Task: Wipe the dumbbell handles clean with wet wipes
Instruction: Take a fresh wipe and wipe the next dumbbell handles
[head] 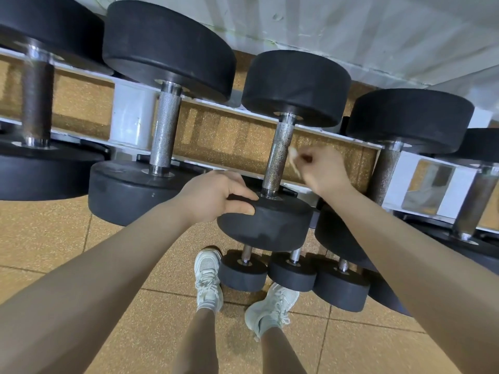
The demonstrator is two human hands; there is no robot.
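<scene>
A row of black dumbbells lies on a white rack (pixel 129 117). The middle dumbbell has a knurled, rust-speckled handle (pixel 279 155) between two black heads. My left hand (pixel 216 195) grips the rim of its near head (pixel 270 222), thumb on top and fingers curled over the edge. My right hand (pixel 321 166) is just right of that handle, blurred, pinching a small crumpled wet wipe (pixel 294 163) that almost touches the handle. The dumbbell to the left has a brighter handle (pixel 164 128).
More dumbbells sit at the far left (pixel 36 103) and right (pixel 386 168) of the rack. Three smaller dumbbells (pixel 293 271) lie on a lower tier by my white shoes (pixel 208 279). The floor is tan rubber tile (pixel 54 238); a pale wall (pixel 351 28) stands behind.
</scene>
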